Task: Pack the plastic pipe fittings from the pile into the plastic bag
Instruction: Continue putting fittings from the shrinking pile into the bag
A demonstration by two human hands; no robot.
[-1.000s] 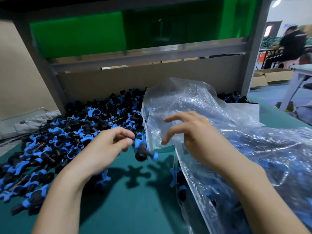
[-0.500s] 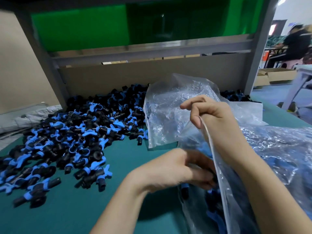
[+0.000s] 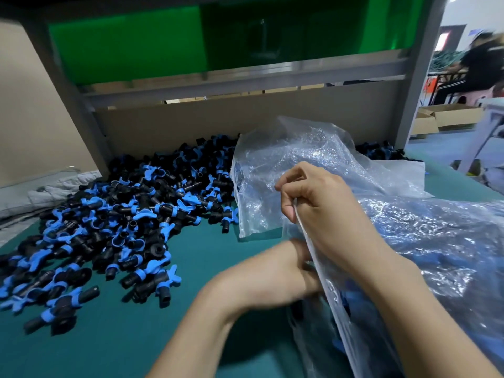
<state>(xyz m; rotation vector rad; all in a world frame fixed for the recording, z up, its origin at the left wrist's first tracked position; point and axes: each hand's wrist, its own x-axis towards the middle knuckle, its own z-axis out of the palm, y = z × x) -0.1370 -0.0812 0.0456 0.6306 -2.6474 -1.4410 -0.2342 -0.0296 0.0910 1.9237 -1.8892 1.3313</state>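
A pile of black and blue plastic pipe fittings [image 3: 114, 222] spreads over the left half of the green table. A clear plastic bag [image 3: 436, 241] lies on the right, with blue and black fittings showing through it. My right hand [image 3: 321, 208] pinches the bag's upper edge and holds the mouth up. My left hand [image 3: 272, 276] reaches into the mouth below it; its fingers are hidden behind the plastic and blurred, so what they hold does not show.
A cardboard wall [image 3: 245, 124] and a grey metal frame [image 3: 245, 80] close off the back of the green table [image 3: 136, 336]. More fittings [image 3: 381, 152] lie behind the bag. A person sits far right in the background [image 3: 480, 61].
My left hand left the pile with a fitting and went into the bag's mouth. My right hand took hold of the bag's edge and lifted it.
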